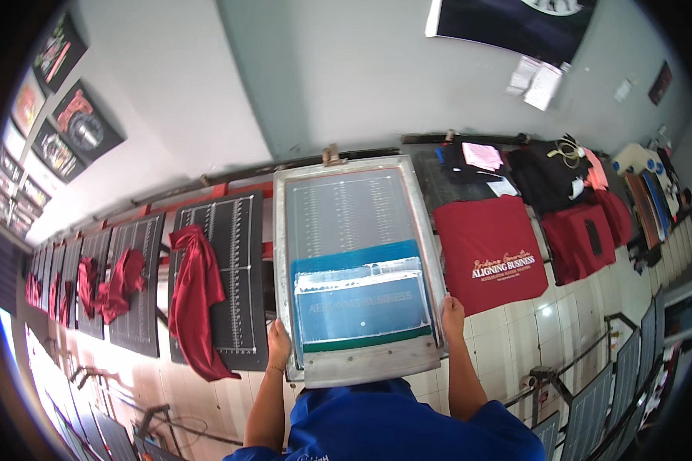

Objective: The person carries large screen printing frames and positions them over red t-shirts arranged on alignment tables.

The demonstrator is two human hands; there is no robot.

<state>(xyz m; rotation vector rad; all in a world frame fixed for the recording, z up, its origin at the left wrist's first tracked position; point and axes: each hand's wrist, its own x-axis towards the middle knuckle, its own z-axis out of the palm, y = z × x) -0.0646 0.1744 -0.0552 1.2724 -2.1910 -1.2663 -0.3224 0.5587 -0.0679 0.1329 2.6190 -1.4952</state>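
Note:
A screen printing frame [281, 230] with a metal rim lies in front of me, its far end at a hinge clamp [331, 154]. My left hand [279, 344] is closed on the left rim near the close end. On the opposite rim my right hand [453, 316] is closed too. The mesh has a blue stencil area [338, 311] with faint lettering, and a band of white ink [361, 276] crosses it. A broad squeegee [373, 369] with a grey metal holder rests across the close end of the frame.
Left of the frame, a row of dark boards [240, 269] carries maroon cloth pieces [196, 292]. To the right lies a printed maroon cloth [469, 230], with folded maroon cloth [580, 238] and black cloth [546, 173] beyond. A second board rack [588, 419] stands at the lower right.

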